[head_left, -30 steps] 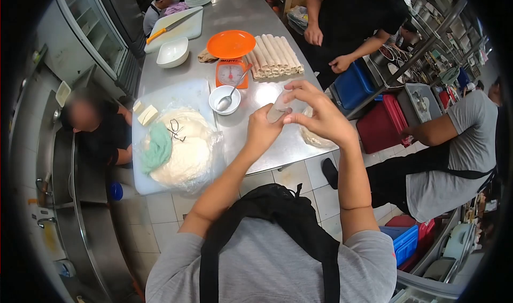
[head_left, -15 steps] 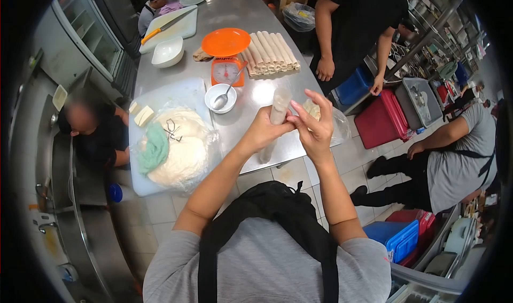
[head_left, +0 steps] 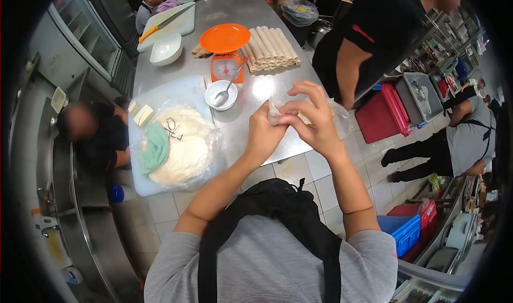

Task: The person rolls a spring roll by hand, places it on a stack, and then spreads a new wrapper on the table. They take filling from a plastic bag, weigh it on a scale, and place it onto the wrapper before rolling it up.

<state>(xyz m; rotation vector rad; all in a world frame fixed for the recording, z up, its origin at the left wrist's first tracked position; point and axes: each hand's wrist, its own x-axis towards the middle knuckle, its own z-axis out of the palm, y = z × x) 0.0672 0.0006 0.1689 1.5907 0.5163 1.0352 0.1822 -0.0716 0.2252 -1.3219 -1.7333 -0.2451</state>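
Observation:
My left hand [head_left: 263, 135] is closed around an uncooked spring roll [head_left: 274, 112], its pale wrapper end showing above the fist. Thumb and fingertips of my right hand [head_left: 319, 129] pinch that end, while its upper fingers arch clear. Most of the roll is hidden by my hands. Just beyond them stands a small white bowl [head_left: 208, 96] with a metal spoon [head_left: 223, 93] leaning in it. A stack of similar rolls [head_left: 270, 46] lies farther up the table. Behind my right hand is a clear plastic bag [head_left: 342, 122], partly covered.
On a white board [head_left: 140, 175] at left lie a pale doughy mass [head_left: 187, 153] in plastic, a green cloth-like bundle [head_left: 154, 149] and white blocks [head_left: 143, 115]. An orange scale [head_left: 226, 68], orange plate [head_left: 224, 38] and knife [head_left: 165, 22] are farther back. Co-workers stand on both sides.
My left hand has turned, so the roll no longer stands tall above the fist. My right fingers have closed onto its end. The co-worker at upper right has shifted and turned.

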